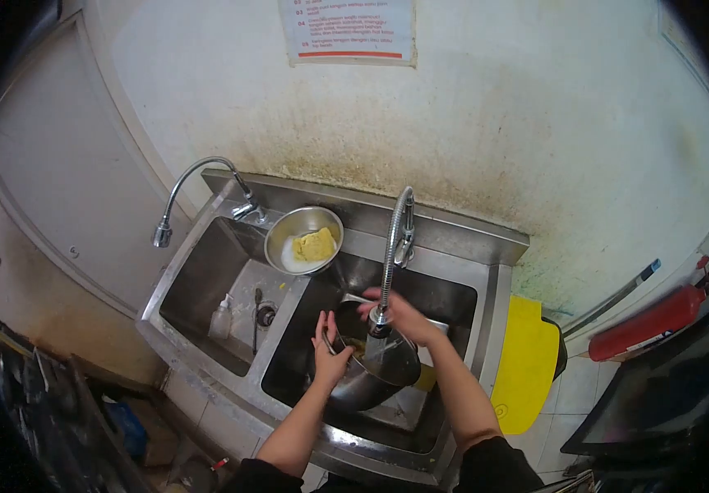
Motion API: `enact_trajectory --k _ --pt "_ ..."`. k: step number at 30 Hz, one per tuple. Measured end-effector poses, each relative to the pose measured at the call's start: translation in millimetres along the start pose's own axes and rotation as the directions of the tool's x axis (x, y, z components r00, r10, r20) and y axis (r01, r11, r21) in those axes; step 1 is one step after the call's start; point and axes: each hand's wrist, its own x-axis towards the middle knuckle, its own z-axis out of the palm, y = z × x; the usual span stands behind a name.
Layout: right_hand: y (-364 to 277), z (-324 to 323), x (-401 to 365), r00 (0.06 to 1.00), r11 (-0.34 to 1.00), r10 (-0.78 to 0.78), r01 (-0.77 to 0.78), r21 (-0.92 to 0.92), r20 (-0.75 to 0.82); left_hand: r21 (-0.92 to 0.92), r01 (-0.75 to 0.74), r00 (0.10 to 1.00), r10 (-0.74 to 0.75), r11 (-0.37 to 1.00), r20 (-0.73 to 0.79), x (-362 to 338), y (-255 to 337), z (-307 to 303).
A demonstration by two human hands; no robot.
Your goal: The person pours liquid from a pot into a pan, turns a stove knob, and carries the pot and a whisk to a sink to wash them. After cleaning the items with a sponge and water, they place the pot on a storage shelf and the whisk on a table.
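In the right basin of the steel sink [494, 287], my left hand [331, 353] grips the left rim of a dark metal pot [362, 384], its thumb over the edge. The pot is tilted, and water runs into it from the right faucet [390, 238]. Behind the faucet head, my right hand [399, 315] is near the pot's far rim, slightly blurred; its fingers are spread and partly hidden. Something yellowish under the pot's right side is only partly visible.
A steel bowl [277, 232] with a yellow sponge [314, 246] and suds stands on the divider. The left basin holds a clear bottle [221, 319] and a long utensil [256, 322]. Another faucet [175, 191] arches there. Right of the sink are a yellow lid [527, 370] and a fire extinguisher [648, 324].
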Motion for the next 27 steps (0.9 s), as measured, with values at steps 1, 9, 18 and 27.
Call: enact_trajectory --k 1,9,18,27 --pt "0.7 5.1 4.0 0.999 0.996 0.01 -0.007 -0.09 0.033 -0.207 0.092 0.995 -0.083 0.974 0.051 0.3 -15.4 9.6" --pt "7.2 15.3 40.0 1.0 0.929 0.019 -0.017 -0.371 0.002 -0.763 0.494 0.818 -0.52 0.417 0.245 -17.5 -100.4 23.3" --pt "-17.8 9.5 25.9 0.979 0.888 0.202 -0.181 -0.423 0.004 -0.573 0.712 0.41 -0.903 0.406 -0.131 -27.6 -149.3 14.8" --pt "-46.2 8.8 9.6 0.95 0.663 0.287 -0.288 -0.691 -0.12 0.194 0.444 0.893 -0.449 0.875 -0.019 -25.8 -101.9 72.4"
